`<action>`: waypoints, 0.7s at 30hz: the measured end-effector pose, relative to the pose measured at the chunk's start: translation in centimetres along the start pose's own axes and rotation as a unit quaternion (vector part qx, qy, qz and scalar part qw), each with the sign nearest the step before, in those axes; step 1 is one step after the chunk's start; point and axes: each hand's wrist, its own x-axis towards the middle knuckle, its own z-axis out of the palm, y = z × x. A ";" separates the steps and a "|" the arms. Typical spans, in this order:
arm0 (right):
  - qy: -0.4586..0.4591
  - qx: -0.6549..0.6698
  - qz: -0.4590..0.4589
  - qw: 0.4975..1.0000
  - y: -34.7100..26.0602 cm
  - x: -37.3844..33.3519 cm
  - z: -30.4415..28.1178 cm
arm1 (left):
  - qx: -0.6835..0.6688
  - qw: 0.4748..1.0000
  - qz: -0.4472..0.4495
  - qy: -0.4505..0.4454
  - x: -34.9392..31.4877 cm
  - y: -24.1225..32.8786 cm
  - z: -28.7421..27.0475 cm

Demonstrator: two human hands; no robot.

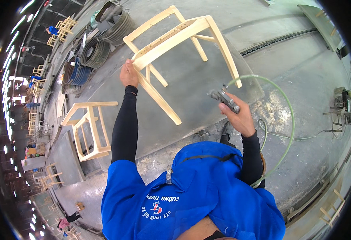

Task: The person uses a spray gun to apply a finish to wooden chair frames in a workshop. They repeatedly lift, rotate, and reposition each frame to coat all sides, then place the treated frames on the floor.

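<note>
A pale wooden chair frame [171, 40] stands on a grey work surface [191, 100] in front of me, its legs spread over it. My left hand [128, 74] is closed around the frame's near left corner, where a leg meets the rail. Off to the right, my right hand [241, 116] grips a small grey air tool [225, 100], held apart from the wood. A green hose [293, 120] runs from the tool and loops down beside my right arm. The tool's working end is too small to make out.
Another wooden chair frame [94, 128] sits at the left. Beyond the work surface stand a large round basket [121, 28] and a blue tub [77, 73]. Pale dust [277, 110] lies on the floor at right, near a dark stand [339, 106]. Other people work far left.
</note>
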 end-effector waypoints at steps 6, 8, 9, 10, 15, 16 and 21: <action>-0.015 0.031 -0.086 0.996 -1.3 6.0 4.2 | 0.002 0.997 -0.003 -0.078 -1.5 1.9 -1.4; -0.014 0.014 -0.091 0.996 -0.5 7.4 4.9 | 0.012 0.996 0.011 -0.087 -1.4 2.1 -1.5; -0.013 -0.004 -0.091 0.996 0.1 7.9 5.3 | 0.015 0.996 0.016 -0.090 -1.4 2.1 -1.5; -0.015 -0.023 -0.084 0.996 0.8 7.9 5.4 | 0.007 0.995 0.004 -0.096 -1.2 2.1 -1.4; -0.030 -0.057 -0.054 0.996 2.7 7.1 4.9 | -0.012 0.993 -0.022 -0.118 -0.3 1.5 -1.3; -0.030 -0.048 -0.040 0.998 2.8 6.9 4.9 | -0.017 0.992 -0.014 -0.124 -0.1 1.3 -1.3; -0.005 0.004 -0.091 0.996 2.3 6.2 5.2 | -0.002 0.990 -0.012 -0.141 0.9 0.7 -1.2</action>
